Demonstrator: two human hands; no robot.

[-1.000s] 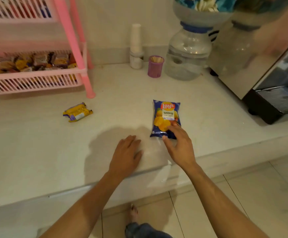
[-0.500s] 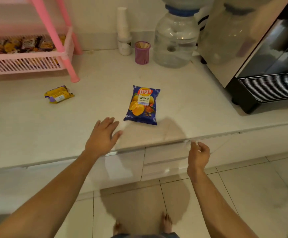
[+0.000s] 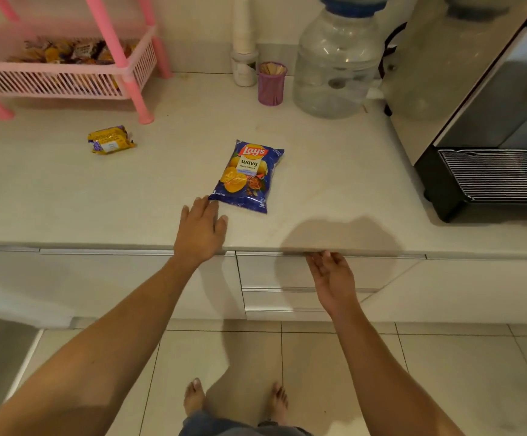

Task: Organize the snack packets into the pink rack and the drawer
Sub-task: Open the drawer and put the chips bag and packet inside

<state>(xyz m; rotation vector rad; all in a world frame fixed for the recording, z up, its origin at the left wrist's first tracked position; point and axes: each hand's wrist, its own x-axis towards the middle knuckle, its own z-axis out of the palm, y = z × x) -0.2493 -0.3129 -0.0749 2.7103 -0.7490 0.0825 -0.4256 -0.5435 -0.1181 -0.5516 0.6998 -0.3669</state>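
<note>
A blue Lay's chips packet [image 3: 247, 177] lies flat on the white counter [image 3: 334, 184]. A small yellow and purple snack packet [image 3: 111, 140] lies further left. The pink rack [image 3: 67, 80] stands at the back left, its lower basket full of several small packets. My left hand [image 3: 201, 231] rests flat on the counter's front edge, fingertips close to the chips packet's lower left corner. My right hand [image 3: 331, 276] is palm up, fingers hooked under the top edge of the closed drawer [image 3: 381, 272] below the counter.
A white cup stack [image 3: 243, 42], a purple toothpick holder [image 3: 271, 83] and a clear water jug [image 3: 337, 67] stand at the back. A coffee machine with a black drip tray [image 3: 495, 180] fills the right side. My bare feet stand on the tiled floor.
My right hand let go of the chips packet, dropped below the counter and rose to the drawer's top edge. My left hand stayed on the counter. The view pulled back.
</note>
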